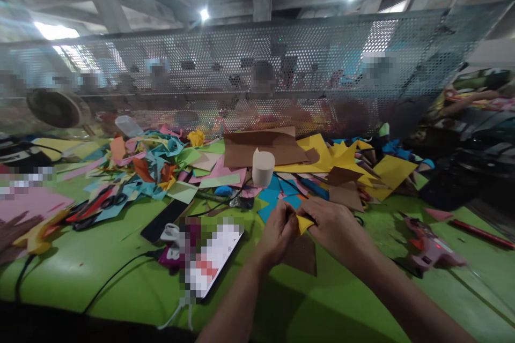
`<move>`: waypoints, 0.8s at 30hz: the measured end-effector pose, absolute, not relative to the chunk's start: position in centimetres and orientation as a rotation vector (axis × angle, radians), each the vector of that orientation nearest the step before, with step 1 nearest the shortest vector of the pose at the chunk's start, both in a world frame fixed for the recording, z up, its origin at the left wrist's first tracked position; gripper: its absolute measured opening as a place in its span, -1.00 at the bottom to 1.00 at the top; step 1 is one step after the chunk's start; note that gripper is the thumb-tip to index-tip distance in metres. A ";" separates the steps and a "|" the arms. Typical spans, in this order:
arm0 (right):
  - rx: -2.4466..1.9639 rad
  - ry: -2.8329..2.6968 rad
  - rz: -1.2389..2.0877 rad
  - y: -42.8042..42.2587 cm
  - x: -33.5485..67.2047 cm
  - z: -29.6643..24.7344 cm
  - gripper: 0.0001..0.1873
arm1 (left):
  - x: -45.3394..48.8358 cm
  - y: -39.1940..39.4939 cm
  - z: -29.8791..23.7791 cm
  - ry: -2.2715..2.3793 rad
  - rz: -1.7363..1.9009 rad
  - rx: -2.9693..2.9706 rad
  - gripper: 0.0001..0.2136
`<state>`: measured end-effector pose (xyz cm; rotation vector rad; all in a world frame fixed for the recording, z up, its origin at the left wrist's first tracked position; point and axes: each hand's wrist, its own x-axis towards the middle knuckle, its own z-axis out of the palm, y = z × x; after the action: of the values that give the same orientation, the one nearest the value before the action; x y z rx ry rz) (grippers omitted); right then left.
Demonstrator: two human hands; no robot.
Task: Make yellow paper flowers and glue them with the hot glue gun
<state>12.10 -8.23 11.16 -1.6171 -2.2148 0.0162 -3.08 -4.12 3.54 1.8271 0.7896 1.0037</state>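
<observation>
My left hand point(278, 233) and my right hand point(335, 225) meet over the green table point(120, 257), both pinching a small folded piece of yellow paper point(303, 222). The fingers of both hands are closed on it. A brown paper piece point(301, 257) lies flat on the table just under my hands. Blue paper scraps point(273, 201) lie just beyond my left hand.
A phone point(213, 262) with cables lies left of my hands, a second dark phone point(164, 220) beyond it. A pink glue gun point(430, 246) rests at the right. A white roll point(263, 167), brown card point(261, 147), scissors point(96, 203) and many coloured paper scraps cover the back. A perforated metal screen point(257, 75) stands behind.
</observation>
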 end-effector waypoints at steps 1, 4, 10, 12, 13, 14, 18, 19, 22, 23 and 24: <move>-1.629 -2.215 0.025 -8.2 12.0 11.3 -0.72 | -3.1 -4.1 3.6 0.796 1.005 1.825 -0.84; -1.674 -2.180 0.031 -8.2 11.8 11.5 -0.76 | -3.0 -4.2 3.6 0.816 1.005 1.814 -0.87; -1.673 -2.115 0.042 -8.2 11.8 11.3 -0.78 | -3.1 -4.2 3.7 0.832 1.000 1.829 -0.88; -1.666 -2.110 0.033 -8.2 11.8 11.1 -0.81 | -3.1 -4.2 3.8 0.828 0.999 1.840 -0.88; -1.660 -2.107 0.033 -8.2 11.8 11.0 -0.84 | -3.1 -4.3 3.8 0.823 0.997 1.847 -0.87; -1.655 -2.105 0.035 -8.1 11.8 10.9 -0.86 | -3.1 -4.3 3.9 0.818 0.996 1.854 -0.87; -1.645 -2.100 0.056 -8.1 11.9 10.8 -0.91 | -3.2 -4.3 3.9 0.812 0.989 1.868 -0.86; -1.646 -2.101 0.058 -8.1 11.9 10.8 -0.92 | -3.2 -4.2 3.9 0.812 0.986 1.869 -0.85; -1.642 -2.106 0.061 -8.1 11.9 10.7 -0.93 | -3.2 -4.2 3.8 0.804 0.979 1.881 -0.83; -1.642 -2.105 0.062 -8.1 11.9 10.7 -0.93 | -3.2 -4.2 3.8 0.802 0.977 1.885 -0.83; -1.643 -2.103 0.063 -8.1 11.9 10.7 -0.92 | -3.2 -4.2 3.8 0.798 0.975 1.889 -0.83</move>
<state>11.87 -8.11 10.71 -1.6428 -2.1031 0.0629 -3.18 -4.17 3.76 1.8889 0.7980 0.9748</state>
